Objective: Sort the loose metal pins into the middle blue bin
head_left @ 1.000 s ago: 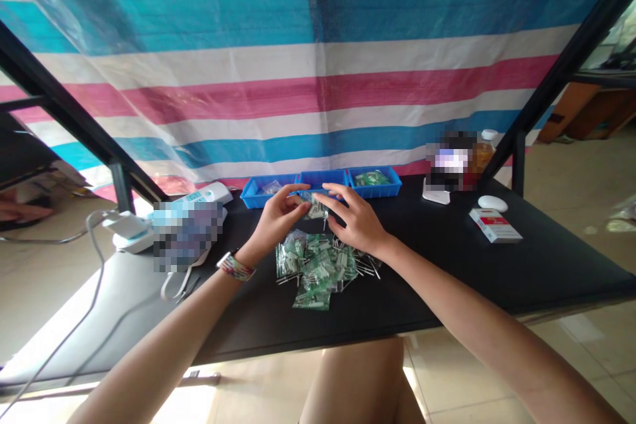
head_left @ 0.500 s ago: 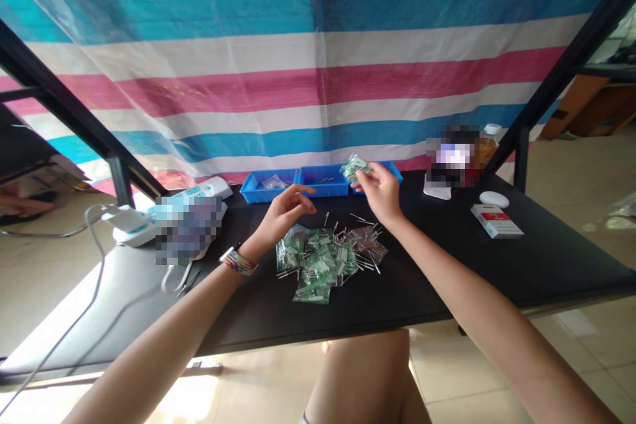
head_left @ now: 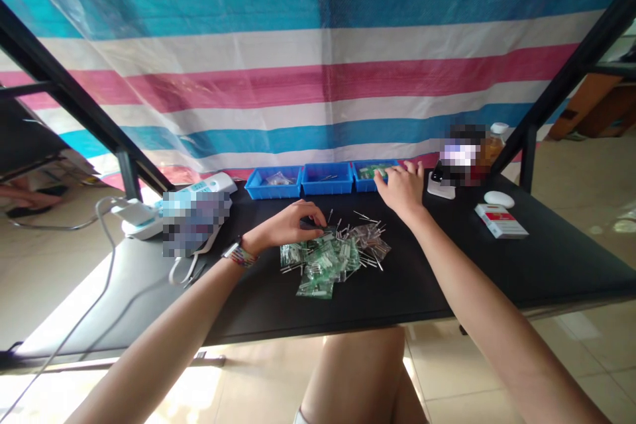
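Note:
Several small clear and green plastic packets (head_left: pixel 325 264) lie heaped in the middle of the black table, with loose thin metal pins (head_left: pixel 370 258) around them. My left hand (head_left: pixel 293 222) hovers at the heap's upper left edge, fingers curved and apart, nothing visible in them. My right hand (head_left: pixel 401 187) is at the right blue bin (head_left: pixel 365 187), fingers spread over its right end and holding nothing. Green packets show inside that bin. The middle blue bin (head_left: pixel 326 187) holds a few thin pins, and the left blue bin (head_left: pixel 273 193) holds a clear packet.
A power strip (head_left: pixel 218 184) with a plugged white adapter (head_left: pixel 135 212) is at the left. On the right are a red-and-white box (head_left: pixel 501 221), a white oval object (head_left: pixel 499 199) and a capped bottle (head_left: pixel 495 142). A striped sheet (head_left: pixel 318 79) hangs behind the table (head_left: pixel 556 265).
My right hand has let go of the green packets, now in the right bin, and opened out to the right. My left hand has moved down and right to the heap.

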`<state>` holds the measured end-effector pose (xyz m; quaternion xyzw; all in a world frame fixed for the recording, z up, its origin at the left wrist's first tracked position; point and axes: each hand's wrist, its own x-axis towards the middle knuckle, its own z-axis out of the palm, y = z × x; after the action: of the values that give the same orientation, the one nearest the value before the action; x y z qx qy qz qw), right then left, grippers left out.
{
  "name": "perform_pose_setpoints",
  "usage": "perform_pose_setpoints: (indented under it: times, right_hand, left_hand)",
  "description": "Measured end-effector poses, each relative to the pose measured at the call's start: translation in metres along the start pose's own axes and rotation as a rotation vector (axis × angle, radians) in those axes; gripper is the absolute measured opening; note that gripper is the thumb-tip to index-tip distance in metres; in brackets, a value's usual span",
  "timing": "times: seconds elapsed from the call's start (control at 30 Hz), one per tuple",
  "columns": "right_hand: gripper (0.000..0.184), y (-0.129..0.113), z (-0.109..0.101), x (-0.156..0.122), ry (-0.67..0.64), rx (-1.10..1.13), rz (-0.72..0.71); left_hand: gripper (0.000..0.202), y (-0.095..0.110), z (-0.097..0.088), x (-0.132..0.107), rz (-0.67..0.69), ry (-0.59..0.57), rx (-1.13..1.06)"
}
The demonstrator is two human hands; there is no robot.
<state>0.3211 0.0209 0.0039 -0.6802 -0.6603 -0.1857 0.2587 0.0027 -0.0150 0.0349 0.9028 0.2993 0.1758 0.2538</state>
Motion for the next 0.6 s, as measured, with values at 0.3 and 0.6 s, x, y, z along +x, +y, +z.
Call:
perform_pose_setpoints:
  times: [0.3,0.6]
  right_hand:
    - [0.045,-0.007,0.000,-0.002,0.119,0.183,-0.038]
    - [0.038,-0.035,-0.007,-0.011,0.155,0.496,-0.341]
  left_hand:
    - [0.019,-0.014,0.010,0.002,-0.030,0.094,-0.095]
    - [0.040,-0.014,0.005,0.005,-0.124,0.269,-0.574]
